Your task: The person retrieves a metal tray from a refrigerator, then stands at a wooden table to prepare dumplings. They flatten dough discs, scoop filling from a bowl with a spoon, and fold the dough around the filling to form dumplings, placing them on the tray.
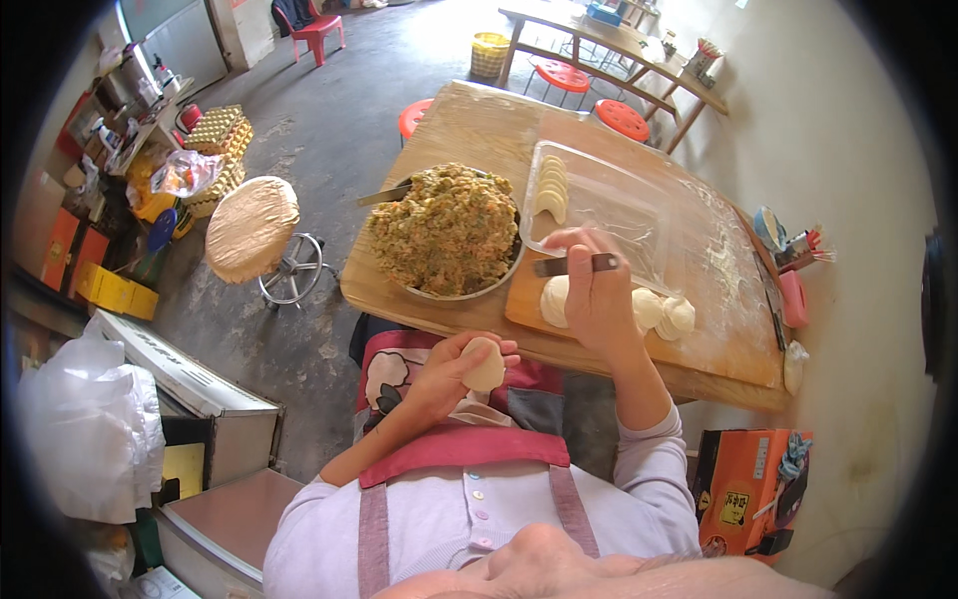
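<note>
My left hand point(449, 367) holds a round, flat dough wrapper point(485, 365) above my lap, just off the table's near edge. In my right hand point(596, 296) is a short flat tool with a dark handle point(550, 266); its exact kind is unclear. That hand hovers over piles of dough wrappers point(676, 318) at the front of the wooden board point(718, 352), partly hiding them. To its left stands a metal bowl point(458, 296) heaped with chopped filling point(449, 228). A flat blade point(385, 195) leans in the filling. Several folded dumplings point(551, 187) line the left side of a clear plastic tray point(614, 210).
Flour point(720, 251) covers the board's right part, near a dark stick-like tool point(769, 299). A chopstick holder point(802, 251) and a pink container point(793, 299) stand by the wall. A padded stool point(253, 228) is left of the table point(426, 142); red stools point(561, 76) stand beyond.
</note>
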